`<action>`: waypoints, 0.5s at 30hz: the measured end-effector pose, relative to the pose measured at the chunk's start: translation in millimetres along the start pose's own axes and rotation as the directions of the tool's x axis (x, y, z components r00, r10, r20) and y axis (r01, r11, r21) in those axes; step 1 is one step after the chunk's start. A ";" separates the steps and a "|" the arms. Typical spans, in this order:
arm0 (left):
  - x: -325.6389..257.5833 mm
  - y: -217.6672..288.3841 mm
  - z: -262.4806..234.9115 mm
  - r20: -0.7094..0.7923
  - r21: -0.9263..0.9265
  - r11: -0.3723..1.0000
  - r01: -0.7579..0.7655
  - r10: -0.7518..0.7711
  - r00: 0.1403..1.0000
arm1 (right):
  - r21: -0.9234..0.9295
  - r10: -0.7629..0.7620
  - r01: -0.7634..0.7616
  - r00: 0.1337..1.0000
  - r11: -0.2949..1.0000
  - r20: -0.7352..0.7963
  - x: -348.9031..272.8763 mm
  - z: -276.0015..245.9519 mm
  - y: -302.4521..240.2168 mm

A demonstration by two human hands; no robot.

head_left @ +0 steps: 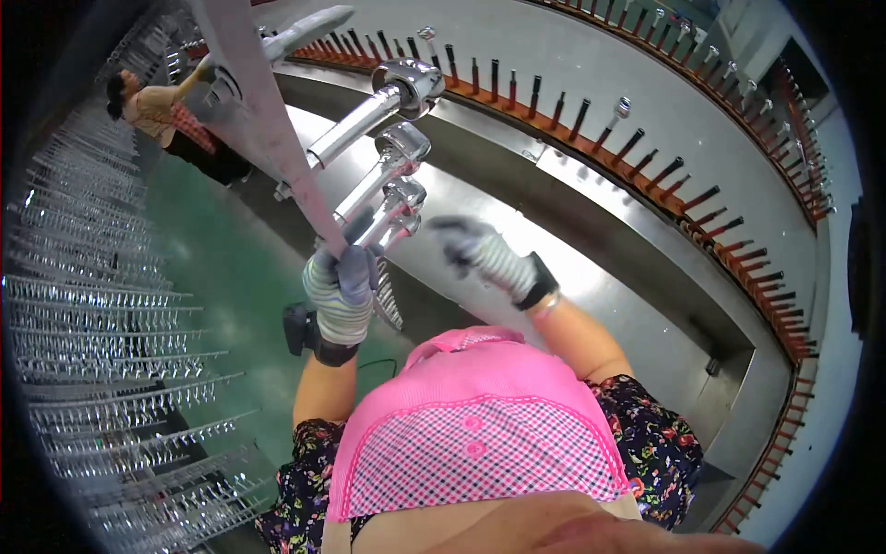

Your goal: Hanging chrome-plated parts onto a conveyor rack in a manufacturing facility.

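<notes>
Your pink checked apron (480,434) filled the frame at six o'clock, with both forearms rising out of it. At about eleven o'clock from the apron, your left hand (340,294), in a striped knit glove, was wrapped around the grey slanted rack bar (268,120), fingers closed tight on it, probably to steady the bar while the parts hung from it. Three chrome faucet bodies (392,157) sat on that bar, stacked toward twelve o'clock, their handles pointing down and left; the lowest one lay just above your left knuckles. Your right hand (480,249), also gloved, hovered just to the three o'clock side of that lowest faucet body, blurred, so you could not tell how far its fingers were spread; it seemed to hold nothing. Behind ran a curved conveyor of red-tipped pegs (646,175), and at ten o'clock another worker (166,115) stood by racks of chrome parts (101,305).
</notes>
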State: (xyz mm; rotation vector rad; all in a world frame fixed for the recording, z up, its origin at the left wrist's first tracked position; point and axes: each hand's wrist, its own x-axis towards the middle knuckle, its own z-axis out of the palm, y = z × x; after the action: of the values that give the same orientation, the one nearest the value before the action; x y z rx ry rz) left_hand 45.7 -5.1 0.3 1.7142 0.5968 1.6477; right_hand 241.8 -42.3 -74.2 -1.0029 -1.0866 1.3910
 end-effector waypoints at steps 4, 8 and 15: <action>6.2 7.6 -34.0 -0.012 -0.210 0.963 0.166 -0.173 0.985 | -0.174 -0.148 0.162 0.985 0.971 0.092 14.4 -9.5 -28.1; 7.7 30.9 -89.9 -0.190 -0.017 0.996 0.091 -0.093 0.977 | -0.877 -0.431 -0.017 0.866 0.481 -0.253 48.9 -105.2 -68.8; -21.3 59.0 -74.4 -0.319 0.139 0.990 0.026 0.020 0.947 | -0.961 -0.705 -0.258 0.699 -0.096 -0.117 136.7 -203.3 -116.8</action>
State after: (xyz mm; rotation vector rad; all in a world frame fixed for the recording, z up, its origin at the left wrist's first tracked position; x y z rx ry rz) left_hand -37.2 -48.4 27.1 1.5481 0.8878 1.9395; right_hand 453.4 114.8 -9.4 -1.9650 -1.5708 -0.6168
